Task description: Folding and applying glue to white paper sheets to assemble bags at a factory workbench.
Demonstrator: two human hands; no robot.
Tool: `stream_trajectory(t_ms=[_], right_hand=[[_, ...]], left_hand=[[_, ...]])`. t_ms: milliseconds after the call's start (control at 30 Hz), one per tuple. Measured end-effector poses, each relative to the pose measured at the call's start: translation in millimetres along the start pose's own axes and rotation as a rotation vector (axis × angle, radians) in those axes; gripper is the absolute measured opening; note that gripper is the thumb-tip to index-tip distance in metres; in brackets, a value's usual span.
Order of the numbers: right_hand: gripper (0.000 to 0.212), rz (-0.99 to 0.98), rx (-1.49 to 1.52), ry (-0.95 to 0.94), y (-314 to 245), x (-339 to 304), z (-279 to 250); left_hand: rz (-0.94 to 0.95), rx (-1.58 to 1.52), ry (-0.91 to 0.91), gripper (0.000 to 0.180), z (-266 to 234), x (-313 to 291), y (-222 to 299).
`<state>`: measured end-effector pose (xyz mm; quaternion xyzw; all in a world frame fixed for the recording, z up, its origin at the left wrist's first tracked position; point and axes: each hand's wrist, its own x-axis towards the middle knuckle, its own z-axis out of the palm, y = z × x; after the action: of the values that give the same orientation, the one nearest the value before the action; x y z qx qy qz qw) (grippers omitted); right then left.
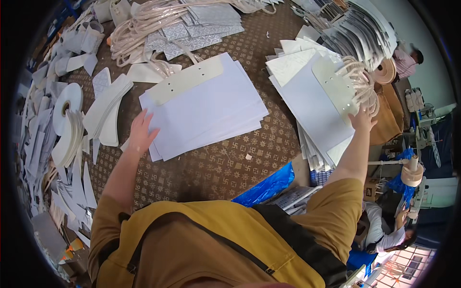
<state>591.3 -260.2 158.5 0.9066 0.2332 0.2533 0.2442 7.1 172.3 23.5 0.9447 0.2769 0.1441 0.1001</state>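
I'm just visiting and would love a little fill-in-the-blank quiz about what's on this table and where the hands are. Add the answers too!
1. The hand at the pale cord loops of the right-hand stack is the person's ____ one.
2. The left hand is at the ____ edge of the middle stack.
3. The plastic sheet close to the person's body is ____.
4. The background colour of the patterned cloth is ____.

Missing words: right; left; blue; brown.

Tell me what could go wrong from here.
The looped cords bunched by the right hand might snag its fingers or tangle together. The unevenly stacked sheets at the left hand could slide further out of line. The right pile, with its edges fanned, may slip apart if pulled.
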Motion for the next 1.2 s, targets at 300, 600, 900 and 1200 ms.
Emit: stream_trajectory(t_ms=[300,600,900,1200], right_hand=[[0.061,-0.292,0.859,-0.017,-280.7,-84.5,-54.7],[0.077,-0.037,0.987,-0.215,-345.6,-80.7,-84.8],[0.05,0.028,1.893,-0.241,-321.5,-71.0,-39.7],[0.035,-0.601,1.636,-0.759,-315.1,-216.4,-169.9]], left_hand=[[-0.414,0.241,-0.553,0.094,-7.8,126.8,20.8],[-0.507,0.319,-0.534,0.081,-21.8,127.6,7.7],[0.202,-0.214,0.192,0.025,-139.9,51.5,59.8],[-0.361,-0.121,0.218,0.034,-136.9,-141.8,-40.3]])
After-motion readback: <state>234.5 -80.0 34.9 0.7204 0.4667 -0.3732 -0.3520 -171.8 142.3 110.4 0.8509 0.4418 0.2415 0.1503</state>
